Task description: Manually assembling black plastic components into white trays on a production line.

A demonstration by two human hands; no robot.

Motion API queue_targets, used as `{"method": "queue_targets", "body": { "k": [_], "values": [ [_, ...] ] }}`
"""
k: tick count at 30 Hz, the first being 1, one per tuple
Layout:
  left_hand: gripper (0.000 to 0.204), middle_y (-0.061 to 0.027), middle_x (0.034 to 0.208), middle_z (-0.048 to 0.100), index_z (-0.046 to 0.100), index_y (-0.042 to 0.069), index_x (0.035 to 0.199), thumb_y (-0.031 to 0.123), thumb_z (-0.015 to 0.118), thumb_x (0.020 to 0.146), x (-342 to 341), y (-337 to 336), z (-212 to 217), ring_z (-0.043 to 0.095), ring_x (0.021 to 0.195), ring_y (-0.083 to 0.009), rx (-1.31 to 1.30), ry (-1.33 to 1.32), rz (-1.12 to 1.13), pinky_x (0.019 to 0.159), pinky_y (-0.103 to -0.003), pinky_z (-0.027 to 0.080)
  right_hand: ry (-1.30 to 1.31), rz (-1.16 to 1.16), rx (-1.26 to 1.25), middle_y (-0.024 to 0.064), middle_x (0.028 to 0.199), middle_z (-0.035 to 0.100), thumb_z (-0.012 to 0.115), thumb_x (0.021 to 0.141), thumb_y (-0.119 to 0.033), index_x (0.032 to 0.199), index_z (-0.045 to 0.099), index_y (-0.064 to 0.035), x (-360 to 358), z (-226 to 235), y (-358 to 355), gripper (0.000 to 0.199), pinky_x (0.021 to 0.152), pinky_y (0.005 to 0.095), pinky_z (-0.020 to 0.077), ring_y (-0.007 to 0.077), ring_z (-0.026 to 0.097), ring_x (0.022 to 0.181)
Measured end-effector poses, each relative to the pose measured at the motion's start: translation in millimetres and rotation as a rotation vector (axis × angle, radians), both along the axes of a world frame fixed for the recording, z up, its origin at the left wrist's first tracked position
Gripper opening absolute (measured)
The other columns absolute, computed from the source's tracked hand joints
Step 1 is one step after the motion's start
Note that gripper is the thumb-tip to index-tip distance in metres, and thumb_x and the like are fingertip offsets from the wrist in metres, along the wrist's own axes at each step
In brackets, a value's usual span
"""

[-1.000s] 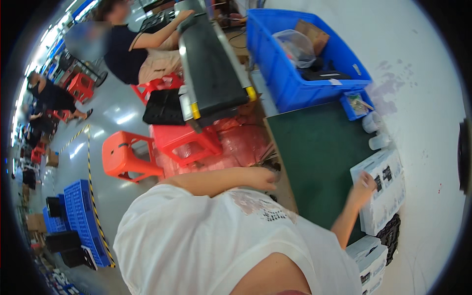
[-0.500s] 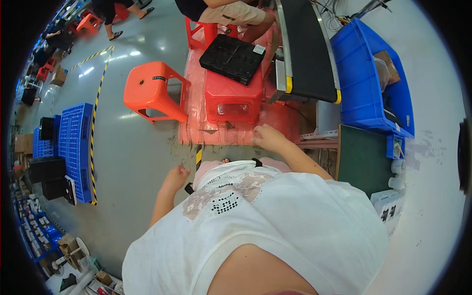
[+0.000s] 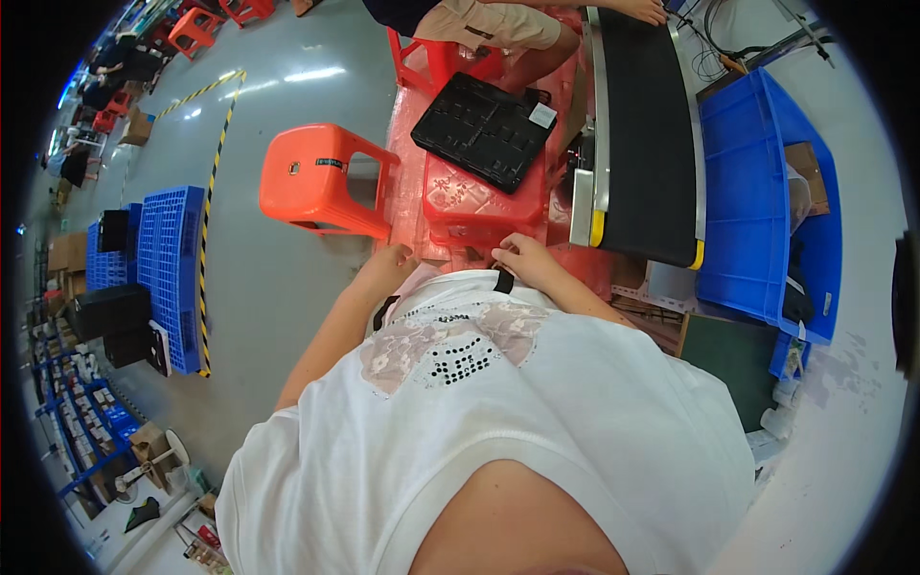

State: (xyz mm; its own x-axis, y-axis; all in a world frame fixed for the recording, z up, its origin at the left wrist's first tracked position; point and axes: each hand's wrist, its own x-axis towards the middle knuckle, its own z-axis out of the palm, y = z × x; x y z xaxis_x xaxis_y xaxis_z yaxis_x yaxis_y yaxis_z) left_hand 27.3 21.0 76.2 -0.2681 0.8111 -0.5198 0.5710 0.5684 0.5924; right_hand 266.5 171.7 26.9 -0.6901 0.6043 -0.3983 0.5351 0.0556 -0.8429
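My left hand [image 3: 389, 269] is at waist level by the left hip, fingers loosely bent and apart, holding nothing. On the other side, my right hand [image 3: 525, 259] hangs just in front of the waist, its thumb and fingers apart and empty. Nearest ahead of both hands is a red plastic stool [image 3: 470, 213]. A flat black moulded plastic tray [image 3: 479, 129] with a white label lies on that stool, slightly askew. Neither hand touches the tray or the stool.
An orange stool [image 3: 305, 182] stands to the left. A seated person in beige shorts [image 3: 498, 24] is beyond the tray, one hand by the black conveyor belt [image 3: 647, 144]. Right of it is a blue bin [image 3: 743, 192]. Blue pallets [image 3: 171, 268] stand far left.
I have moved forward, so the stools, tray and conveyor are closer. Both hands have come nearer to the waist. The seated person's hand now shows by the conveyor.
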Motion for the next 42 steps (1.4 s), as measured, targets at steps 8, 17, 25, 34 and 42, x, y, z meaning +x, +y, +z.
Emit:
{"method": "queue_targets", "body": {
  "k": [8, 17, 25, 34, 42],
  "values": [
    [0.051, -0.0239, 0.097, 0.061, 0.056, -0.004, 0.107, 0.038, 0.054, 0.08, -43, 35, -25, 0.058, 0.097, -0.0343, -0.292, 0.03, -0.212, 0.085, -0.039, 0.044, 0.136, 0.123, -0.244, 0.0149, 0.09, 0.063, 0.05, 0.087, -0.035, 0.095, 0.061, 0.0024, -26, 13, 34, 0.04, 0.078, 0.0314, 0.0438, 0.0247, 0.059, 0.086],
    [0.057, -0.0255, 0.103, 0.057, 0.053, -0.004, 0.104, 0.047, 0.056, 0.078, -139, 185, -35, 0.053, 0.103, -0.0386, -0.053, 0.129, -0.272, 0.084, -0.043, 0.043, 0.133, -0.379, -0.808, 0.0094, 0.097, 0.061, 0.053, 0.084, -0.051, 0.104, 0.059, -0.0006, -67, -36, 47, 0.055, 0.081, 0.0268, 0.0407, 0.0169, 0.054, 0.091],
    [0.089, -0.0296, 0.124, 0.041, 0.041, -0.003, 0.124, 0.064, 0.058, 0.069, -181, 443, -124, 0.042, 0.115, -0.041, 0.242, 0.147, -0.573, 0.095, -0.044, 0.036, 0.342, -1.281, -1.089, 0.0172, 0.128, 0.042, 0.06, 0.069, -0.064, 0.135, 0.026, -0.0034, -184, -85, 54, 0.096, 0.092, 0.0488, 0.034, 0.0279, 0.04, 0.12],
    [0.068, -0.0151, 0.093, 0.063, 0.061, -0.003, 0.102, 0.06, 0.052, 0.077, -173, 446, -174, 0.058, 0.089, -0.0216, -0.099, -0.109, -0.97, 0.078, -0.031, 0.043, 0.343, -1.9, -0.861, 0.0224, 0.128, 0.039, 0.069, 0.058, -0.064, 0.129, 0.035, -0.0045, -267, -148, 27, 0.099, 0.093, 0.0466, 0.0372, 0.0347, 0.041, 0.117],
    [0.069, -0.0128, 0.111, 0.054, 0.043, -0.001, 0.123, 0.041, 0.069, 0.074, -197, 296, -149, 0.055, 0.096, -0.0207, -0.389, -0.289, -0.858, 0.075, -0.031, 0.048, -0.31, -1.98, -0.826, 0.0222, 0.123, 0.04, 0.073, 0.045, -0.067, 0.126, 0.035, -0.0009, -248, -71, -26, 0.111, 0.092, 0.0423, 0.0411, 0.036, 0.044, 0.115]
  ]
}}
